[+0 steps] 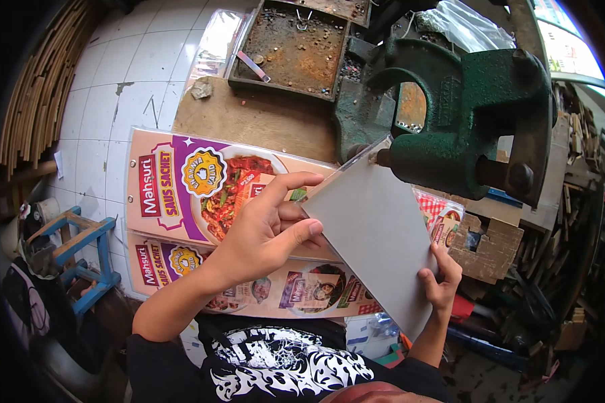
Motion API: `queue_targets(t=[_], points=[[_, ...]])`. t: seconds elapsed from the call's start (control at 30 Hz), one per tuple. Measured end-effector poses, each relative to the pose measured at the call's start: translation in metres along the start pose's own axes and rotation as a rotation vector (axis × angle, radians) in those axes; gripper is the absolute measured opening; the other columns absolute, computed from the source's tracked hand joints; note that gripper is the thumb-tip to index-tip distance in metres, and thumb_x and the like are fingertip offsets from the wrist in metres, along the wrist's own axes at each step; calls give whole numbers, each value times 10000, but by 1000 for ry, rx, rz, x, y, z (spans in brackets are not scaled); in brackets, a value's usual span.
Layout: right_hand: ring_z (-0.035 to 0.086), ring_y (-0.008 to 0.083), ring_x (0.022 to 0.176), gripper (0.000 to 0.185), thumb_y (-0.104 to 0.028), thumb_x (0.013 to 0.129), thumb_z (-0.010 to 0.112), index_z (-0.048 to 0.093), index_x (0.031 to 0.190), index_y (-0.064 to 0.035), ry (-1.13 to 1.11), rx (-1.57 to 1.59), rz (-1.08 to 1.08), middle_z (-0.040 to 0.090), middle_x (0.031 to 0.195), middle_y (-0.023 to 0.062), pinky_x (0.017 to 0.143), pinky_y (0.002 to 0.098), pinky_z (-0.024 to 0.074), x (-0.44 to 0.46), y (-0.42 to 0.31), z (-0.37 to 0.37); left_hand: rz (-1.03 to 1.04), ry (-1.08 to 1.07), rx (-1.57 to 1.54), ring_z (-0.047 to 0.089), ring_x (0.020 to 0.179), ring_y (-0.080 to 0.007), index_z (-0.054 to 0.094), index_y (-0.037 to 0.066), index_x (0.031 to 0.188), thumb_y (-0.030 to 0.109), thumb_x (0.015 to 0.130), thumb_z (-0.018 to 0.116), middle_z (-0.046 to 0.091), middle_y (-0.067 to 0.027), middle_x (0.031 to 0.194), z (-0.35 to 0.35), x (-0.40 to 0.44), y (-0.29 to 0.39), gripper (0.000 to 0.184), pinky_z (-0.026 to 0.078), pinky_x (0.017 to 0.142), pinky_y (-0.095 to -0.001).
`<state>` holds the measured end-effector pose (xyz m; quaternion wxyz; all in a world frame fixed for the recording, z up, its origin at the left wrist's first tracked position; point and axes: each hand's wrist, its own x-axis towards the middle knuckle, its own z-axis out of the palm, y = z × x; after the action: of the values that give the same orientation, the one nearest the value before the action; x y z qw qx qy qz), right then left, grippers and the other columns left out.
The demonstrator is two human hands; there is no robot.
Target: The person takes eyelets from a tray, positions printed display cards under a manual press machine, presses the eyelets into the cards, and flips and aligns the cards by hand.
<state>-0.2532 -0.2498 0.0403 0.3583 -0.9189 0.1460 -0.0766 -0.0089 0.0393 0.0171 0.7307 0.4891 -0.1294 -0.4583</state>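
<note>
A flat grey board is held at a slant, its upper corner in the jaw of a green cast-iron press. My right hand grips the board's right edge, thumb on the grey face. At the left edge, my left hand pinches with the thumb by the rim; its other fingers curl partly behind, and the index finger reaches toward the upper corner. Under my left hand lies a printed Mahsuri sauce display card, with holes at its left end. A second similar card sits nearer my body.
A grimy metal tray with small metal bits stands on the wooden bench beside the press. A lighter-like strip rests on its rim. Blue stool on the left; stacked wooden strips and scrap wood at the sides.
</note>
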Motion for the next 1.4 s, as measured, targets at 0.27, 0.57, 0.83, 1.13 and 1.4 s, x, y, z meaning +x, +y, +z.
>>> queue_targets(t=[0.27,0.57,0.83,1.13,1.4], points=[[673,270,884,485,-184,796,756,621,1185,72,14,-15,-1,687,974,208,819,314,500,2,-4,2,37,14,25,694,888,-207,345,11,1401,7,963,521,686,-204,997,3,-1,2,472,577,789,-308],[675,248,937,483,-134,802,745,618,1235,38,-17,48,49,694,1055,211,851,309,495,2,-9,1,54,-6,40,700,887,-226,342,-3,1402,10,972,487,680,-203,1017,5,-1,5,453,591,798,-320],[646,272,1033,488,-84,795,731,610,1257,20,-3,63,45,673,1107,229,917,338,470,-3,-13,1,67,-10,46,708,864,-240,331,-16,1404,8,970,492,677,-221,985,5,-1,3,463,606,780,-335],[667,203,940,481,-83,811,725,612,1272,-4,14,99,76,689,1083,213,831,302,508,-6,-15,0,83,-17,54,708,867,-242,342,-7,1392,5,969,495,673,-221,1009,3,-2,0,450,610,769,-331],[667,202,960,482,-81,808,728,612,1270,-2,8,82,90,689,1098,222,835,291,505,-5,-14,-1,86,-4,61,706,859,-220,337,-1,1407,36,971,524,679,-190,980,6,-2,0,477,605,767,-309]])
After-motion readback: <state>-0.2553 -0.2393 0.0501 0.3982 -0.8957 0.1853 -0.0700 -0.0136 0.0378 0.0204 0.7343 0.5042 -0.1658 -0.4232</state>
